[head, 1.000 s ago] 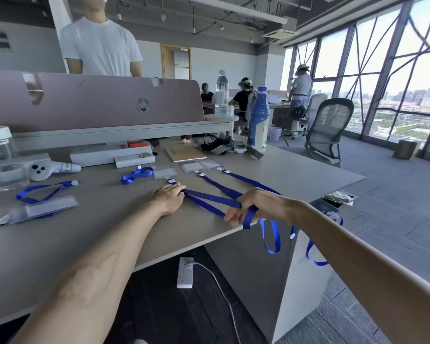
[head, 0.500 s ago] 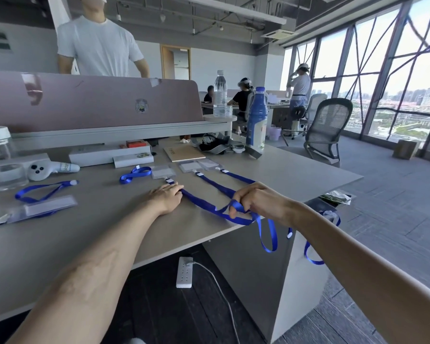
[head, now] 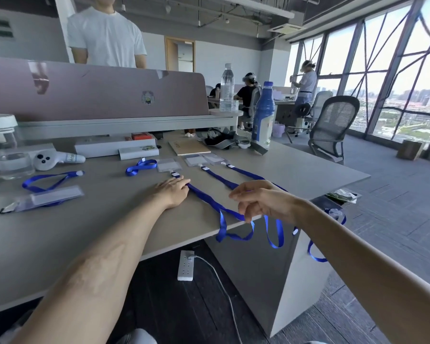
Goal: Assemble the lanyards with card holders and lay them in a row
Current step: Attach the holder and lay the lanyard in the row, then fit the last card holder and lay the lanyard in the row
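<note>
Bottom of frame: both forearms reach in twd the tabletop [head: 47, 239]; a white power strip [head: 185, 265] lies on the floor under its front edge. At that edge, centre frame, blue strap loops hang over and down.

Right hand [head: 263, 202] hovers just above the edge, right of centre, fingers loosely curled. Its lower fingertips sit right at the strap where it drops over; can't tell if they pinch it or only touch.

Left hand [head: 171, 192], centre frame, lies flat on the tabletop w/ fingers straight, tips pressing the left lanyard [head: 204, 196] just below its clip. The hands are apart, w/ that strap running diagonally btwn them.

Middle lanyard [head: 219, 178] and right lanyard [head: 248, 174] run roughly parallel beyond it and disappear behind the right hand. Each strap's far end meets a clear holder: three card holders [head: 168, 165] side by side in a row, just above centre.

Left of those is a loose coiled lanyard [head: 140, 167]. Further left, another lanyard [head: 60, 174] lies beside a clear holder pack [head: 52, 198], w/ a white controller [head: 57, 158] and a jar [head: 3, 145] behind.

Farther back: a notebook [head: 189, 146] and a blue bottle [head: 263, 115]. A person in a white T-shirt [head: 106, 36] stands behind the divider, upper left.
</note>
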{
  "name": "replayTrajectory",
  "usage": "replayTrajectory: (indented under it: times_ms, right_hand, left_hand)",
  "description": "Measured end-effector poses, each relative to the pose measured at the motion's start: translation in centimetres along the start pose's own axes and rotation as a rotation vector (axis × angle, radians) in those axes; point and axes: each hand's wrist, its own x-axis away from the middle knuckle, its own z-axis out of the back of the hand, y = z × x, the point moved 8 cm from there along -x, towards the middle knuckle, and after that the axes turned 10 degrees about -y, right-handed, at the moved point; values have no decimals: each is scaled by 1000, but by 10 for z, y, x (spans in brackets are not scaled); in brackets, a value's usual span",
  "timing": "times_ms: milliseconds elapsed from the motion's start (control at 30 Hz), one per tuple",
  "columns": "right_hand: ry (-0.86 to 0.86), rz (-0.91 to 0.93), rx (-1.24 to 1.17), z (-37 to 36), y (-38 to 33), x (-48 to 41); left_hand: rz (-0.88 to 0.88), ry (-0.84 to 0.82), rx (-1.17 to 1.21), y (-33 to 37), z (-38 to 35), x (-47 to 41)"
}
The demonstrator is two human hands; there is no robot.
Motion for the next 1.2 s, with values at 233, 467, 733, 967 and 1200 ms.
replayTrajectory:
  times_ms: [233, 467, 733, 967, 1200]
  right_hand:
    - [158, -11, 65, 4, -1, -16]
    - [178, 36, 148, -33, -25, -76]
    - [33, 178, 181, -145, -72, -180]
    - [14, 310, 317, -246, -98, -267]
    - [56, 373, 775, -269, -115, -310]
  left_hand:
    - [-75, 90, 150, 9, 1, 19]
    - [-65, 157, 146, -31, 18, 55]
    - [175, 207, -78, -166, 56, 127]
    - [520, 381, -54, -284, 75, 163]
    - [400, 357, 71, -316, 90, 135]
